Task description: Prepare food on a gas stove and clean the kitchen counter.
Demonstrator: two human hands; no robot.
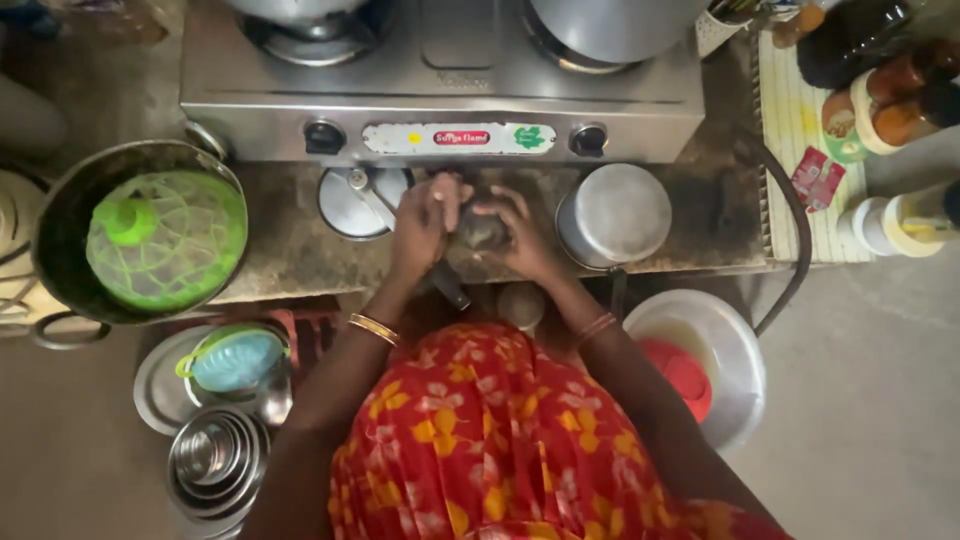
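just in front of the stove (440,95), both hands meet over a small dark round thing (483,230) on the counter (300,255). the left hand (422,225) wraps around its left side and the right hand (522,235) cups its right side, so both hands are closed around it and keep it steady between them. it may be a small pot or a lid, but the view is too dark to tell. a dark handle (450,287) pokes out below the hands, away from the stove; it seems to belong to the same thing.

to the left of the stove's front sits a big dark pan (60,215) with a green mesh cover (168,238) inside it. right by the stove's left knob lies a shiny round lid (350,205), touching close to the left hand, so there is little room on that side. by the stove's right knob stands a steel pot with a lid (613,213), just beside the right hand. the hands work in the gap between these two.

below the stove, lower down, are a stack of steel bowls (215,460), a blue cover (235,360) and a white tub (730,345) with a red thing (685,375) in it. to the right of the stove stand jars and bottles (890,100).
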